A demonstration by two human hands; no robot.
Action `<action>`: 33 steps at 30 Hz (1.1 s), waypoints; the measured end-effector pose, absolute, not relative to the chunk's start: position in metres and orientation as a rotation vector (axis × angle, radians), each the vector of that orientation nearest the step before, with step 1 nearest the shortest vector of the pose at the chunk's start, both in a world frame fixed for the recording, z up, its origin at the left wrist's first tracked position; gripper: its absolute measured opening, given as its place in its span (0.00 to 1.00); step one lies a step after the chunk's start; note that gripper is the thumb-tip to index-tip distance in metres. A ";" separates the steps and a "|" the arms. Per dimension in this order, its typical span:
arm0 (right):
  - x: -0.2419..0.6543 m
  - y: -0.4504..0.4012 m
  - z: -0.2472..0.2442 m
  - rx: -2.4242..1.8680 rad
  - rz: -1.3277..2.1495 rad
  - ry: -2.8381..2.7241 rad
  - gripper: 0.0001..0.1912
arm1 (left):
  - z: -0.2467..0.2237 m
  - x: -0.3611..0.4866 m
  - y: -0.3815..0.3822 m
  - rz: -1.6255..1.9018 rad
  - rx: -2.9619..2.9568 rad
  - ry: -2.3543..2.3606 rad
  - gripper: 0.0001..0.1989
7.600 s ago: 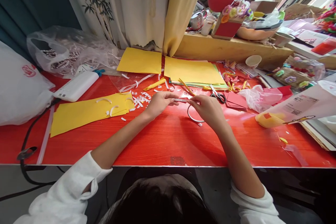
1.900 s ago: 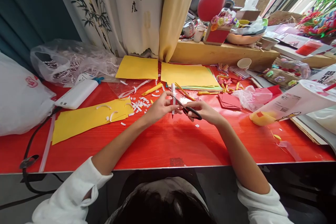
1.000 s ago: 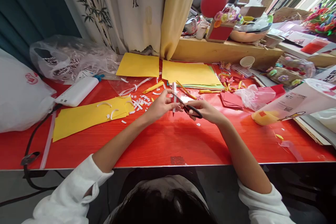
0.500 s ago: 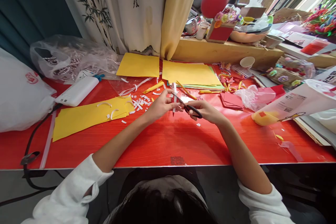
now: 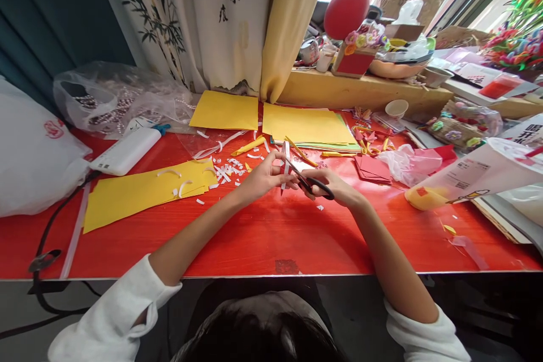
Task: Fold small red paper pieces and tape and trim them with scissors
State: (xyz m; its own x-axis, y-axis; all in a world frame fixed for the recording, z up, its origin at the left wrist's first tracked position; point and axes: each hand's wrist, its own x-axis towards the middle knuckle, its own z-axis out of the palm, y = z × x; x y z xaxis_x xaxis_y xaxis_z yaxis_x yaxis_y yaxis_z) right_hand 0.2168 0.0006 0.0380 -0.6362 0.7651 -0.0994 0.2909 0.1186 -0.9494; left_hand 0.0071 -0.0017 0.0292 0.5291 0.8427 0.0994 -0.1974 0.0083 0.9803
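Observation:
My left hand (image 5: 269, 174) pinches a narrow white paper strip (image 5: 286, 151) with some red on it, held upright above the red table. My right hand (image 5: 335, 185) grips black-handled scissors (image 5: 324, 189). Their blades point up and left, reaching to the strip beside my left fingers. Whether the blades are closed on the paper is too small to tell. Left of my left hand lie many white paper scraps (image 5: 229, 171). Behind both hands are a rolled yellow paper piece (image 5: 248, 146) and a thin yellow strip (image 5: 300, 153).
Yellow sheets (image 5: 139, 195) lie at left, with a stack of coloured paper (image 5: 307, 124) at the back. A white power bank (image 5: 126, 151) and plastic bags stand left. Red paper pieces (image 5: 373, 169) and a tilted drink cup (image 5: 462, 175) are at right. The windowsill (image 5: 318, 86) is crowded.
Both hands, with the strip and scissors, sit slightly farther right in view. The scissors' handles have moved a little right and down. The whole view has shifted slightly.

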 end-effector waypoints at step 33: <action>0.234 0.002 0.054 -0.981 1.424 -2.374 0.36 | 0.034 -0.010 0.006 0.703 1.713 0.805 0.10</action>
